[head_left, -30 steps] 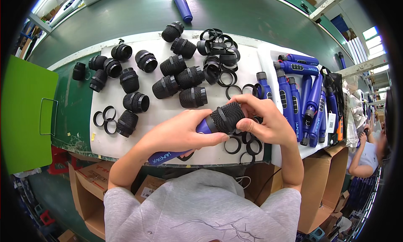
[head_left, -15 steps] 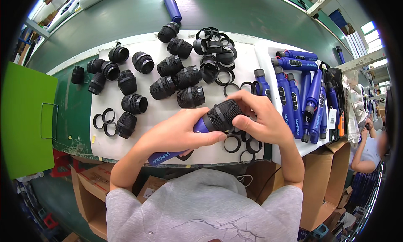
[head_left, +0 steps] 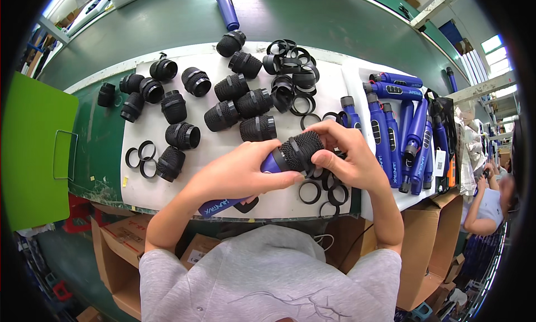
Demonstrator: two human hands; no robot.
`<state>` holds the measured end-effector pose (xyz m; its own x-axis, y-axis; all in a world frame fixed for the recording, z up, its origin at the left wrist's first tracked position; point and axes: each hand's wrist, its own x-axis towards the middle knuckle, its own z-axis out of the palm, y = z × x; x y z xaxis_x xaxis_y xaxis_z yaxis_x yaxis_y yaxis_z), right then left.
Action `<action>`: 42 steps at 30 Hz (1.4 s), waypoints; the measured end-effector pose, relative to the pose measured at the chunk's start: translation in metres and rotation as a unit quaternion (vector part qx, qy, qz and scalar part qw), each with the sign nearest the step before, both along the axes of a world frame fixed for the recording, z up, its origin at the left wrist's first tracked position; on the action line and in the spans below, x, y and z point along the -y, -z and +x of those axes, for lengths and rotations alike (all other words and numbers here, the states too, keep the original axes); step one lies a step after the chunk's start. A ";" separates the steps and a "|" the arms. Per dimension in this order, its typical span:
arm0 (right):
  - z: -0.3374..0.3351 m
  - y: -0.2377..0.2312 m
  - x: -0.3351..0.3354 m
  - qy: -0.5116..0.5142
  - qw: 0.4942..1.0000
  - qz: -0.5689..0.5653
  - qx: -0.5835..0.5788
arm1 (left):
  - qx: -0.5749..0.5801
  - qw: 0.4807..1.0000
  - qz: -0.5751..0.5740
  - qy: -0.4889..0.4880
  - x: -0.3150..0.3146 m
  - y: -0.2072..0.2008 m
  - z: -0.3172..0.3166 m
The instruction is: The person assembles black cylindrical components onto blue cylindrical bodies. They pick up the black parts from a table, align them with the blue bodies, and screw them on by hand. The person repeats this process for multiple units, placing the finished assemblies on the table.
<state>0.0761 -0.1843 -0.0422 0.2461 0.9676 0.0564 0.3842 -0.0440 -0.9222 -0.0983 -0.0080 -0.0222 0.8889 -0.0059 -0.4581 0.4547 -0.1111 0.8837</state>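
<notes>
A blue microphone (head_left: 223, 206) with a black mesh head lies slantwise across the near part of the worktop, held in both hands. My left hand (head_left: 240, 168) wraps round its blue body, the thumb along the side just below the head. With fingers and thumb, my right hand (head_left: 349, 154) grips the mesh head (head_left: 302, 150). Beyond my hands lie several loose black mesh heads (head_left: 221, 116). Black plastic rings (head_left: 310, 192) lie beside and under my right hand, and more rings (head_left: 290, 62) are heaped farther back.
Blue microphone bodies (head_left: 381, 132) lie piled on a white tray (head_left: 365, 196) at the right. A finished-looking microphone (head_left: 226, 9) rests at the back. The green bin (head_left: 39, 154) stands left; cardboard boxes (head_left: 432, 244) sit below the front edge. Another person (head_left: 483, 202) works far right.
Both hands keep their hold on the microphone and its mesh head, with hardly any movement of the fingers. The view has shifted slightly.
</notes>
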 end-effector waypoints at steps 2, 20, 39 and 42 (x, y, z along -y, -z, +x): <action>0.002 -0.002 0.003 -0.005 0.999 -0.031 0.040 | 0.010 1.000 0.004 0.005 0.002 0.001 -0.001; -0.008 -0.006 -0.001 0.024 1.000 -0.017 0.011 | 0.018 0.999 0.038 -0.006 0.004 0.003 -0.001; -0.004 -0.008 0.002 0.049 0.998 -0.026 -0.006 | 0.054 0.998 0.029 -0.010 0.005 0.008 -0.002; -0.003 -0.013 0.002 0.028 0.996 0.060 -0.058 | 0.002 1.000 -0.029 0.001 0.001 0.003 0.000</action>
